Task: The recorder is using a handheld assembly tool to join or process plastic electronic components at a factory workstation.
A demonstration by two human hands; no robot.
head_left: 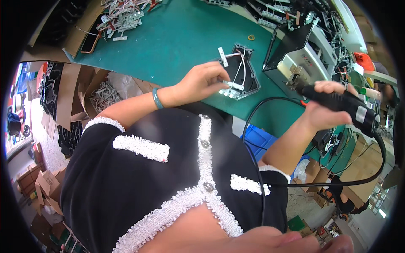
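A black tray-like housing [249, 87] with a silvery rim lies on the green mat, white wires [243, 67] running across its inside. My left hand [206, 82] is at its near left side, fingers curled and pinched at a white terminal block [232, 89] on the near edge. At the upper left edge of the housing, a small white strip [222, 57] hangs on a wire. In my right hand [327, 110] is a black corded electric screwdriver [333, 103]. Its tip end points left, at the front of a metal screw feeder [301, 61].
Heaps of white wired strips [126, 19] lie at the far left, and more parts [270, 12] at the far right. A phone [90, 40], a black pen-like stick [270, 49] and a small yellow ring [251, 37] rest on the mat. The black cord [337, 184] loops by my right arm.
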